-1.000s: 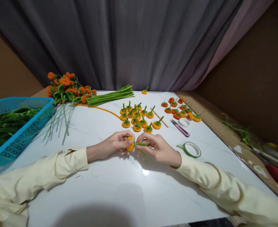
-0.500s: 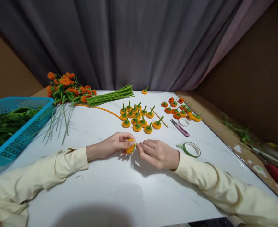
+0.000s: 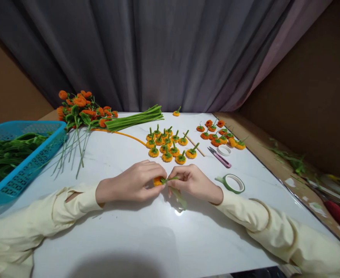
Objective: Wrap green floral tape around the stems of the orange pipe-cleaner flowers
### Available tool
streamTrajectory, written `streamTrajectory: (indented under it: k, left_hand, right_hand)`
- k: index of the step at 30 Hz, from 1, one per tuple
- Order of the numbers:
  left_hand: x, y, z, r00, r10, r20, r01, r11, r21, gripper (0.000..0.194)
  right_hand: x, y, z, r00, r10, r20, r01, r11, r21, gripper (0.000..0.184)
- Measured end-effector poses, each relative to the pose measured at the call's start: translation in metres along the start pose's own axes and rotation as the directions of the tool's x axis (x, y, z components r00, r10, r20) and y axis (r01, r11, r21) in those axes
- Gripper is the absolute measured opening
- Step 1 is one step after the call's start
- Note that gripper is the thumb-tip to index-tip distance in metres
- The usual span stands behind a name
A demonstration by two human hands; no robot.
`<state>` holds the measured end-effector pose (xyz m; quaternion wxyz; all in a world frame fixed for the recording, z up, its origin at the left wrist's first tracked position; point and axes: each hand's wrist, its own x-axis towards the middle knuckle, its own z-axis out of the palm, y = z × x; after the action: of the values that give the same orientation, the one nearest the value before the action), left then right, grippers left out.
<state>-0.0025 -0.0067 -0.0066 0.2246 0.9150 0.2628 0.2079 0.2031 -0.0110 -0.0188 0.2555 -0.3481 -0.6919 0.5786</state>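
My left hand (image 3: 135, 184) is closed round a small orange pipe-cleaner pumpkin (image 3: 158, 180) just above the white table (image 3: 146, 235). My right hand (image 3: 193, 182) pinches the green stem (image 3: 171, 179) that sticks out of the pumpkin toward the right. A green strand (image 3: 179, 197) hangs from under my right fingers down to the table. Both forearms, in cream sleeves, rest on the table.
Several finished orange pumpkins with green stems (image 3: 166, 144) lie behind my hands, more at the right (image 3: 219, 133). A green tape roll (image 3: 231, 183), a white roll (image 3: 224, 150), pink scissors (image 3: 219, 156), green stems (image 3: 133, 119), orange flowers (image 3: 81, 108) and a blue basket of leaves (image 3: 16, 154) surround them.
My left hand has turned over the pumpkin and now covers most of it. The green stem, hidden half a second ago, shows again between my hands. Both hands have shifted slightly toward me.
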Motion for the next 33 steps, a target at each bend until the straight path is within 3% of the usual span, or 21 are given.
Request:
streamTrajectory:
  k: [3, 7, 10, 12, 15, 17, 19, 21, 23, 25, 28, 33]
  left_hand:
    - [-0.002, 0.005, 0.003, 0.999, 0.045, -0.017, -0.043, 0.990, 0.133, 0.016]
    - [-0.002, 0.009, 0.004, 0.996, -0.088, -0.031, 0.088, 0.996, 0.019, 0.012]
    - [0.000, 0.010, 0.002, 0.974, -0.224, 0.021, 0.225, 0.970, -0.093, 0.010]
    - [0.002, 0.010, 0.000, 0.945, -0.313, 0.096, 0.325, 0.929, -0.178, 0.009]
    - [0.005, 0.008, -0.001, 0.888, -0.410, 0.211, 0.459, 0.827, -0.324, 0.009]
    - [0.006, 0.006, -0.001, 0.860, -0.433, 0.269, 0.510, 0.751, -0.420, 0.009]
    - [0.007, 0.004, -0.001, 0.845, -0.427, 0.322, 0.534, 0.683, -0.498, 0.008]
    - [0.007, 0.003, -0.002, 0.846, -0.409, 0.342, 0.533, 0.654, -0.537, 0.008]
    - [0.007, 0.003, -0.002, 0.856, -0.412, 0.312, 0.517, 0.681, -0.518, 0.008]
    - [0.007, 0.003, -0.003, 0.861, -0.430, 0.270, 0.508, 0.713, -0.483, 0.009]
    - [0.007, 0.003, -0.003, 0.854, -0.445, 0.269, 0.519, 0.686, -0.511, 0.011]
    - [0.008, 0.002, -0.001, 0.854, -0.432, 0.289, 0.515, 0.629, -0.583, 0.011]
  right_hand:
    - [0.001, -0.002, 0.001, 0.999, 0.028, 0.042, -0.033, 0.993, 0.116, 0.024]
    - [0.001, 0.001, 0.002, 0.998, -0.007, 0.063, 0.004, 0.999, 0.049, 0.019]
    - [-0.001, 0.000, 0.001, 0.993, -0.091, 0.073, 0.098, 0.989, -0.113, 0.014]
    - [-0.002, 0.000, -0.001, 0.979, -0.184, 0.088, 0.201, 0.944, -0.261, 0.011]
    - [-0.003, 0.001, -0.003, 0.929, -0.346, 0.133, 0.367, 0.812, -0.454, 0.011]
    - [-0.004, 0.002, -0.003, 0.894, -0.413, 0.175, 0.439, 0.722, -0.535, 0.013]
    - [-0.004, 0.002, -0.003, 0.887, -0.421, 0.191, 0.452, 0.704, -0.547, 0.015]
    - [-0.004, 0.000, -0.003, 0.925, -0.348, 0.153, 0.378, 0.797, -0.470, 0.012]
    - [-0.003, -0.003, -0.003, 0.974, -0.198, 0.108, 0.222, 0.927, -0.302, 0.008]
    - [-0.002, -0.006, -0.005, 0.993, -0.051, 0.108, 0.062, 0.993, -0.105, 0.011]
    - [0.001, -0.008, -0.008, 0.988, 0.046, 0.146, -0.061, 0.993, 0.105, 0.018]
    - [0.002, -0.009, -0.010, 0.983, 0.074, 0.170, -0.113, 0.966, 0.231, 0.027]
